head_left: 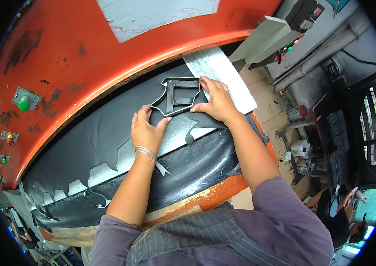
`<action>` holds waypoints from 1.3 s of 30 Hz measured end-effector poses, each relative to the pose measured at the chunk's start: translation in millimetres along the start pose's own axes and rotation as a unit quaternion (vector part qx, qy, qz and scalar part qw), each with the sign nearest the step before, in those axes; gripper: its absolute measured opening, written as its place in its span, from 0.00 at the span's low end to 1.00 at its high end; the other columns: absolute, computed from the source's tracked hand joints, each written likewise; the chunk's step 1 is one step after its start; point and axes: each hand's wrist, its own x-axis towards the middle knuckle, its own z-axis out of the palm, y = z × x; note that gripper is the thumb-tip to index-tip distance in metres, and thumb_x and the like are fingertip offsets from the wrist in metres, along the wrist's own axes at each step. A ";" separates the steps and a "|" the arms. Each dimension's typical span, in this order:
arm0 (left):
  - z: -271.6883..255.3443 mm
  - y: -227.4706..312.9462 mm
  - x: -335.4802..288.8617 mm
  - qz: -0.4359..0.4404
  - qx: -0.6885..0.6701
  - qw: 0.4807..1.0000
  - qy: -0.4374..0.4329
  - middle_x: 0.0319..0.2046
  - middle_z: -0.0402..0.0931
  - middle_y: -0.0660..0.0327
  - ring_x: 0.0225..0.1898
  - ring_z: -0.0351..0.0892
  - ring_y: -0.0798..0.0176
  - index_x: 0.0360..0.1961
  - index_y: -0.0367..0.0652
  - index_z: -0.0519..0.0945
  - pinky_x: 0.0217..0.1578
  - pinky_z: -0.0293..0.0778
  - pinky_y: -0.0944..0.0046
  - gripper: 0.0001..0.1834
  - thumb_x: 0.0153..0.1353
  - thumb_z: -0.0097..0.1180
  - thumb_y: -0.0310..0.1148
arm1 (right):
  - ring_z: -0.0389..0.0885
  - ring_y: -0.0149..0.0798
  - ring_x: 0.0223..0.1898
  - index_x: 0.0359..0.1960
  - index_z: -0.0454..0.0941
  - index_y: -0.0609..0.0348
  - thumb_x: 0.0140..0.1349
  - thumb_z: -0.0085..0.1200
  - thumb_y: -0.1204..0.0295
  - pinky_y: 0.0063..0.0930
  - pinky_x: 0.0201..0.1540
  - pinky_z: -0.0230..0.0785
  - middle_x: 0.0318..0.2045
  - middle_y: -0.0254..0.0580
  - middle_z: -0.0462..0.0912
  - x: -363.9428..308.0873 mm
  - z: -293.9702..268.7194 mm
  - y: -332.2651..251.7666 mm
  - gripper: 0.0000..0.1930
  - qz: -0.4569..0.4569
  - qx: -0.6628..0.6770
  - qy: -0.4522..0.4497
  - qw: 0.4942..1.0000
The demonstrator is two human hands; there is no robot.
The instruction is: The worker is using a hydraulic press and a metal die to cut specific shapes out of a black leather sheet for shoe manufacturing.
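A metal cutting die with a curved outline and inner braces lies on a sheet of black leather-like material. My left hand grips the die's near left corner, thumb and fingers spread along its edge. Around its right side is my right hand, fingers at the far corner and thumb at the near one. The sheet's near edge is ragged with cut-outs, and the pale cutting board shows through there. A curled scrap of the black material hangs near the right hand.
An orange press with a green push button arches over the far side. At the right end lies a white board. A grey control box stands beyond it. Another person is at the lower right.
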 end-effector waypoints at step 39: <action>-311.2 -185.3 -115.9 -0.100 -0.084 0.991 0.037 0.32 0.82 0.57 0.36 0.80 0.59 0.30 0.39 0.83 0.40 0.74 0.62 0.05 0.54 0.60 0.29 | 0.79 0.52 0.39 0.34 0.74 0.59 0.52 0.62 0.56 0.44 0.42 0.70 0.32 0.49 0.80 -57.1 91.9 -305.6 0.20 -0.243 0.022 -0.273 0.931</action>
